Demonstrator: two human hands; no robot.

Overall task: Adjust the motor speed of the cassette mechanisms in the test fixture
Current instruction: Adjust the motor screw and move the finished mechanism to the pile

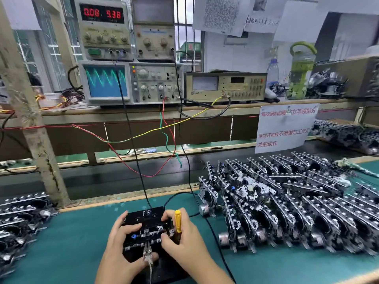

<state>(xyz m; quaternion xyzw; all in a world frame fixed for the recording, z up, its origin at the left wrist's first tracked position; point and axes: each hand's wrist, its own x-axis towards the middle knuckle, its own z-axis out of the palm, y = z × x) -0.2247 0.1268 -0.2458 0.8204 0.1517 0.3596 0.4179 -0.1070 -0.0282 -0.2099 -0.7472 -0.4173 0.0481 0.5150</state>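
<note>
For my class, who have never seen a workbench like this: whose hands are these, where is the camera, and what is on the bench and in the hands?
This is one view, from a camera worn on a worker's head, looking down. The left hand steadies a black test fixture holding a cassette mechanism. The right hand touches it too, with a yellow-handled screwdriver tucked in its fingers. More mechanisms lie in rows on the green mat. On the shelf behind, an oscilloscope shows a wave and a power supply shows red digits.

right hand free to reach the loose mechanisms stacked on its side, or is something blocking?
Probably yes on path: the stacked mechanisms lie close beside the right hand on open green mat. But that hand holds a yellow screwdriver and rests on the fixture, so it's occupied.
</note>
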